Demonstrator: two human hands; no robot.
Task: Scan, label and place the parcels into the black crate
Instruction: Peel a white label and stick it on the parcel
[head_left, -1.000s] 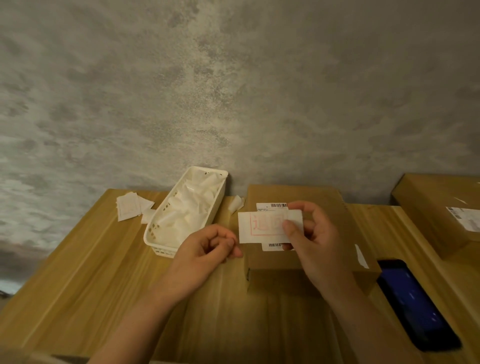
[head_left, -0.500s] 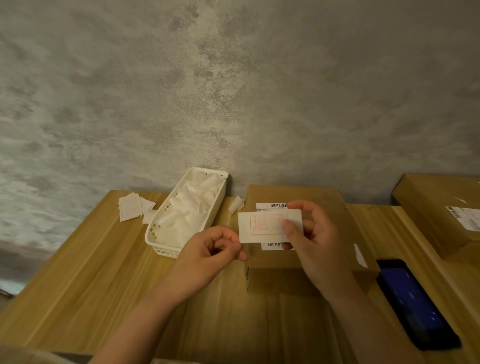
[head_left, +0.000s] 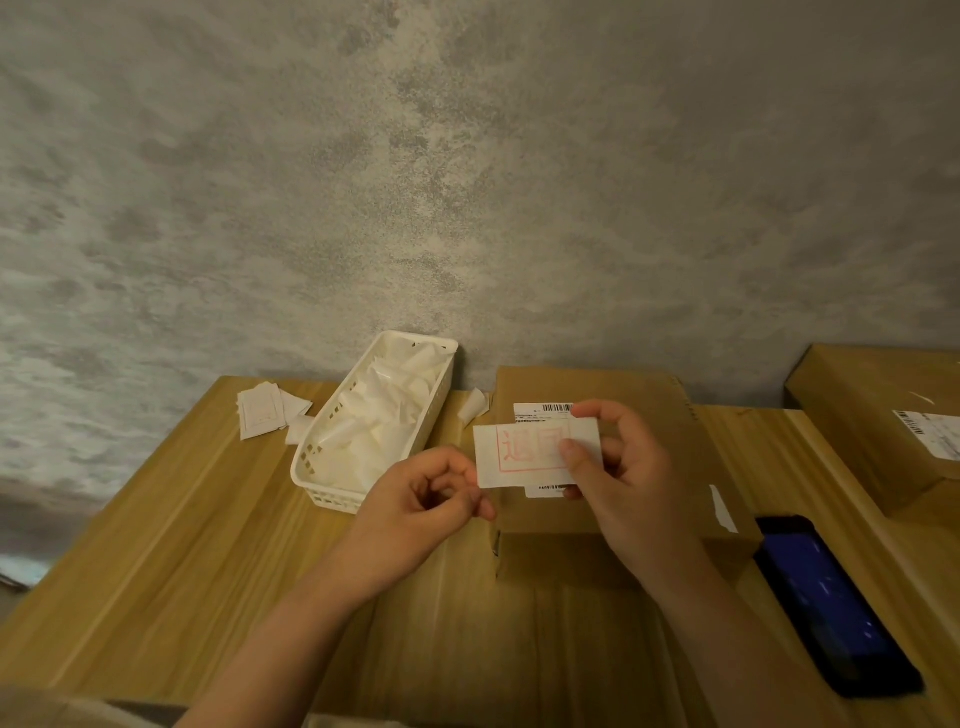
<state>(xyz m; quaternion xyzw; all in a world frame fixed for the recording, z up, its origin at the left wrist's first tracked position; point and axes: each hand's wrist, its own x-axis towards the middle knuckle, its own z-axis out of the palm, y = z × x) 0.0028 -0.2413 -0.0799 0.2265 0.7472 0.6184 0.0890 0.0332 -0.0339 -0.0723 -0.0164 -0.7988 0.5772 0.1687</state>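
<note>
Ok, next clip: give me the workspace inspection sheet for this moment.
Surface: wooden table.
Job's things: brown parcel at centre; second parcel far right; white label with red print held above the first. Black crate: nothing seen.
Clutter: white basket of papers; loose paper slips; phone.
Grippers: left hand pinches the label's left edge; right hand pinches its right end.
Cables: nothing seen.
Surroundings: mottled grey wall.

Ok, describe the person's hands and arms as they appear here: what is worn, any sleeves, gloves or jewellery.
Both are bare. The left hand and the right hand wear no gloves, and no rings show on the visible fingers. Neither wrist carries a watch or band. Both forearms are uncovered down to the bottom edge of the picture, with no sleeve or cuff in view. The nails look short and unpainted.
</note>
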